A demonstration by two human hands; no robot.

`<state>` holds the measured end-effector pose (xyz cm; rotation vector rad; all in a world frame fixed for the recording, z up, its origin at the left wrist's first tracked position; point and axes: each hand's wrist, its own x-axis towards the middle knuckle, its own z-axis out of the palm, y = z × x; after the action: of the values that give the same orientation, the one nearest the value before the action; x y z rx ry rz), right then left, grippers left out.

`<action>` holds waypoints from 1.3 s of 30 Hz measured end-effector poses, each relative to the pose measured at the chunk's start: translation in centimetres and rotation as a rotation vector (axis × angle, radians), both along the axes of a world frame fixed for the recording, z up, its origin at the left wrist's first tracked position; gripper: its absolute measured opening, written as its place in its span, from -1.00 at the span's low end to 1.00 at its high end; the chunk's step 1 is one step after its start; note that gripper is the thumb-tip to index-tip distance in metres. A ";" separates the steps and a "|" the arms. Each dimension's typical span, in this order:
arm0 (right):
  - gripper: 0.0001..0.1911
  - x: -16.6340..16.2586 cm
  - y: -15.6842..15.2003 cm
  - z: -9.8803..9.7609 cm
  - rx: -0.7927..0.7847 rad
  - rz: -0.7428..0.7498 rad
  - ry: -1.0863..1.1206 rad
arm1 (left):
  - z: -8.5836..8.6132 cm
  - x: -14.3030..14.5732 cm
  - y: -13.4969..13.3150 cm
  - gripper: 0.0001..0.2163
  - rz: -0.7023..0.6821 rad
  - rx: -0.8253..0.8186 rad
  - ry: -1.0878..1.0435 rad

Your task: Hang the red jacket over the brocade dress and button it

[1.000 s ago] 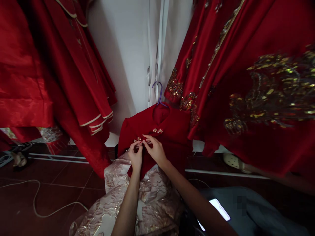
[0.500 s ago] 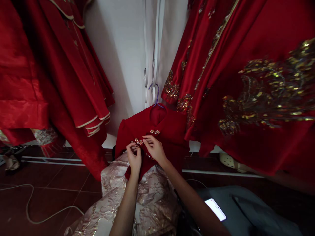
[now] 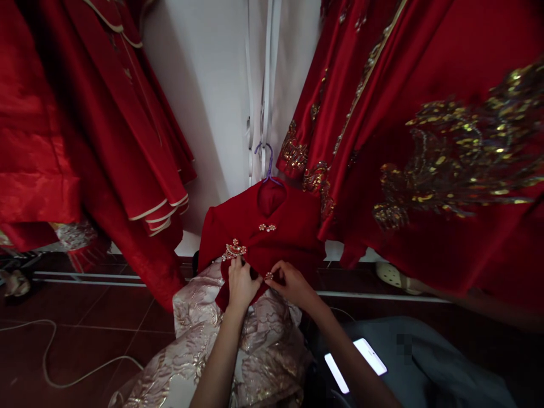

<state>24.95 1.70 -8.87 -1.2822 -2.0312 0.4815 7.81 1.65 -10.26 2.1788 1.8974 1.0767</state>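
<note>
A red jacket (image 3: pixel 293 209) hangs from a purple hanger (image 3: pixel 269 164), its lower front over a pale gold brocade fabric (image 3: pixel 195 317). Beaded ornaments (image 3: pixel 267 228) decorate its upper front. To the left, a jewelled brooch-like piece (image 3: pixel 233 250) lies on the chest, just above my left fingertips. My left hand (image 3: pixel 243 284) is closed on the front of the jacket, thumb toward the right. Just across from it, my right hand (image 3: pixel 291 282) pinches a small beaded button (image 3: pixel 268 276) between thumb and fingertips. Part of the front edge is hidden behind my fingers.
Red garments (image 3: pixel 148 141) hang at left, and sequinned red garments (image 3: pixel 459 158) at right. Two lit phone-like screens (image 3: pixel 370 356) rest at lower right on a grey surface (image 3: pixel 403 334). A pale cable (image 3: pixel 51 362) curls over the tiled floor. A cream clog (image 3: pixel 389 276) stands beyond.
Both hands have moved down and right from the jewelled piece, which is now more exposed. My right hand is now at the lower beaded button. A second lit screen now shows beside my right forearm.
</note>
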 end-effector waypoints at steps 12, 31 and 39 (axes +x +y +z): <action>-0.78 0.7 0.9 3.2 0.061 -0.242 0.265 | 0.5 0.2 0.5 -0.78 -0.038 -0.051 0.179; -0.61 -4.5 0.6 0.7 -0.347 0.044 0.721 | -0.2 -0.7 -1.7 -0.86 -0.121 -0.002 -0.699; -0.70 -5.9 -0.2 -1.2 -0.071 -0.198 0.658 | -0.4 -0.9 -1.2 -0.83 -0.246 -0.060 -0.879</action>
<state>19.06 1.48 -10.08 -1.1521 -1.3378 0.7674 6.94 0.43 -10.63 1.4455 1.2067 1.5330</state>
